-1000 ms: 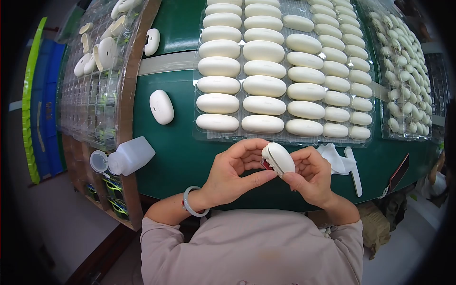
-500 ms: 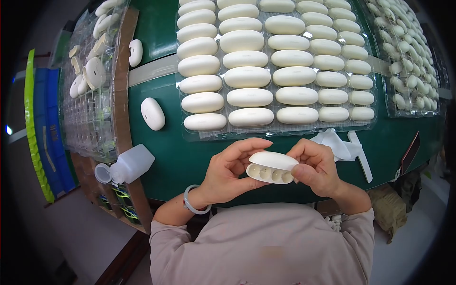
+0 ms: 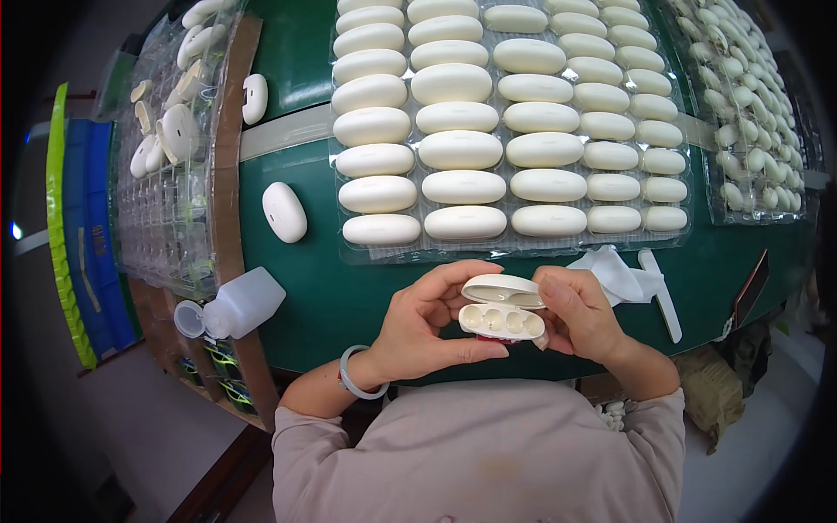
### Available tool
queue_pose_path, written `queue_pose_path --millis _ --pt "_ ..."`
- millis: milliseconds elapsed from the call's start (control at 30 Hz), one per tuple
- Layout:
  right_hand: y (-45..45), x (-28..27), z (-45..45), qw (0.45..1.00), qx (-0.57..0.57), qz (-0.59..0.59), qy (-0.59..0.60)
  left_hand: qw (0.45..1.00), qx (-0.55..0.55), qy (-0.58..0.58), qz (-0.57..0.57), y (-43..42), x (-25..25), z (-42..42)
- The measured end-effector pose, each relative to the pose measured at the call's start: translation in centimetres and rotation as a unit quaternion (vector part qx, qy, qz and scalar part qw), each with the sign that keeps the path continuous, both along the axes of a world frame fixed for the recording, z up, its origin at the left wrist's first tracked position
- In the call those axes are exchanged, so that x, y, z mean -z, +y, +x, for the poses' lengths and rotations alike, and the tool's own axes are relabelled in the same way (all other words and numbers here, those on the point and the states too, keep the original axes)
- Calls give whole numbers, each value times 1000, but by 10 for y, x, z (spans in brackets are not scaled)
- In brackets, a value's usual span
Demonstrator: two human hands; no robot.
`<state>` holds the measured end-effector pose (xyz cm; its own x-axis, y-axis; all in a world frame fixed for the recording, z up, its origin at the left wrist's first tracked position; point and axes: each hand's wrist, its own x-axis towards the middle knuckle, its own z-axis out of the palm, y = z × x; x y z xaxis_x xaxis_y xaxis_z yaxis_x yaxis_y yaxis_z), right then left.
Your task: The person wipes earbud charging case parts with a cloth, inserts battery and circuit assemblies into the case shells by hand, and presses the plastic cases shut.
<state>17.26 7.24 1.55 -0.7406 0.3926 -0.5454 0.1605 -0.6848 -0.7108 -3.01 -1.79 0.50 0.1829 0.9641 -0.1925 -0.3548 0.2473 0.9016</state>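
A white earbud case [image 3: 500,325] is held in front of my body with its lid [image 3: 501,287] raised. Several round wells show inside its base. My left hand [image 3: 425,321] grips the left end, fingers behind and thumb along the lower front edge. My right hand [image 3: 582,315] is closed on the right end, its thumb near the lid's edge and other fingers partly hidden. A small reddish patch shows under the base; I cannot make out what it is. A white cloth [image 3: 613,275] lies beyond my right hand, beside a white flat strip [image 3: 661,296].
A clear tray [image 3: 392,254] of closed white cases in rows spans the green table [image 3: 318,324]. One loose case [image 3: 284,213] and a translucent bottle [image 3: 247,302] lie left. Another tray [image 3: 757,213] with many white pieces stands right, near a dark flat object [image 3: 751,288].
The case's lid has swung further up, showing its inside and more of the wells. My right thumb has shifted up toward the lid. The view has moved slightly.
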Motion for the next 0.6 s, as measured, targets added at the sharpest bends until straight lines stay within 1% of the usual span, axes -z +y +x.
queue_pose_path --millis 200,300,333,367,400,433,467,567,600 --pt "-1 3 0 1000 -3 -24 4 1000 -9 -28 -10 -1 1 1" --pt "-1 -1 -2 999 -18 -8 -25 999 -13 -33 -6 -2 2 2" --pt "0 -2 0 997 -33 49 -41 999 -18 -27 -3 -3 2 3" --pt "0 -1 -1 981 -13 190 -44 1000 -23 -20 -1 -3 3 4" --pt "-1 1 -1 944 9 326 -46 1000 -21 -8 0 -3 2 3" --pt "-3 3 -1 888 30 456 -48 1000 -17 3 1 -3 1 2" --pt "-4 7 3 851 72 519 -48 1000 -13 13 2 -2 -1 1" --pt "0 -2 3 737 140 661 -14 1000 5 -17 -16 0 -3 -1" --pt "2 -3 6 720 105 686 3 999 8 -27 -30 0 -4 -1"
